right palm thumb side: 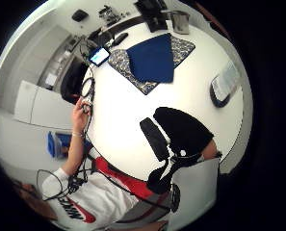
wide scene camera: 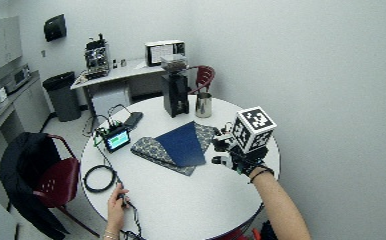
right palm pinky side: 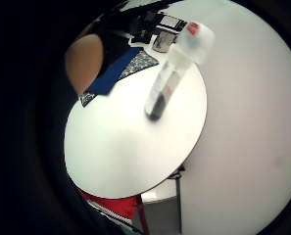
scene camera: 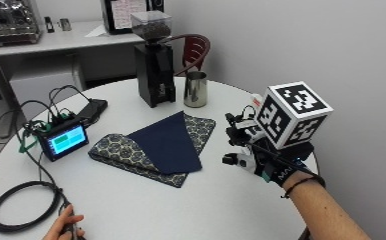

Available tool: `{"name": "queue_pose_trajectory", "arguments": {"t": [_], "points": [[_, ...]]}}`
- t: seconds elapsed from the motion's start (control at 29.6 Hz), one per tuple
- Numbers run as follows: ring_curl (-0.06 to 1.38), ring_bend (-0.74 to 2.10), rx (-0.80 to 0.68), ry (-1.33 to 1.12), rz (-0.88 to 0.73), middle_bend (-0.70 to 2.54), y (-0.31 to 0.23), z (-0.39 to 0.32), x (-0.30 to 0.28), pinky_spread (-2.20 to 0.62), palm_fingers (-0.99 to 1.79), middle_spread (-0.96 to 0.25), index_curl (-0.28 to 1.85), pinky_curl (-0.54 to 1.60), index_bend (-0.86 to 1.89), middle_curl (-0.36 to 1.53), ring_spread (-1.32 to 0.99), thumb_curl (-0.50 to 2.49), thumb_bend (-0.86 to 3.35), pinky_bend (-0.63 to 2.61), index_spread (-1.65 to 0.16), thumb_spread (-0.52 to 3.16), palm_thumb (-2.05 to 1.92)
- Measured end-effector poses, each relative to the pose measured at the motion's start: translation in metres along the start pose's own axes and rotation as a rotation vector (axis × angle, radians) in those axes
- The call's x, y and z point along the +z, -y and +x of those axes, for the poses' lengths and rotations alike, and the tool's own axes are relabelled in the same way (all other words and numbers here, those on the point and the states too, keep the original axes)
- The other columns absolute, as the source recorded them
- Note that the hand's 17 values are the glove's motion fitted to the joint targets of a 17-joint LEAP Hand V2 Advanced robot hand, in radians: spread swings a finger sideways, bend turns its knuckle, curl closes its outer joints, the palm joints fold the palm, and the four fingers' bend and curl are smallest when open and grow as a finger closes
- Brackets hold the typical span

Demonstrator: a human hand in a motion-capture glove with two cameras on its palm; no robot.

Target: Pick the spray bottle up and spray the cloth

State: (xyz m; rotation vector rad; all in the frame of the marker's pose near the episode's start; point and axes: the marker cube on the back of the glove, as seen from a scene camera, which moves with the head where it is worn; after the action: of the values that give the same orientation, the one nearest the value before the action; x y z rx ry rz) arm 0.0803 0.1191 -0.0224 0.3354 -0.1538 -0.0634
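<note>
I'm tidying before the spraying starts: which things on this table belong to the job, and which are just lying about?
Job: spray bottle, cloth, gloved right hand.
Lying about: coffee grinder, metal jug, small screen, coiled cable.

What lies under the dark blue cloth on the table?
A patterned cloth lies under the dark blue cloth, showing along its edges; whatever else sits beneath the blue part is covered.

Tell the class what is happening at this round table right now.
A person sits at a white round table. Their gloved right hand is raised near the table's edge, beside a folded blue cloth lying on a patterned cloth. The spray bottle lies on the table under that hand, not yet gripped. Their bare hand rests by a cable.
</note>
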Motion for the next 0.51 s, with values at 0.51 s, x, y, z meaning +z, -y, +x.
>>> {"name": "queue_pose_trajectory", "arguments": {"t": [0.51], "points": [[0.25,0.37,0.172,0.322,0.096,0.37,0.014,0.074,-0.012,0.24,0.35,-0.02,0.17,0.3,0.12,0.31,0.1,0.22,0.05,0.47,-0.39,1.15,0.53]]}}
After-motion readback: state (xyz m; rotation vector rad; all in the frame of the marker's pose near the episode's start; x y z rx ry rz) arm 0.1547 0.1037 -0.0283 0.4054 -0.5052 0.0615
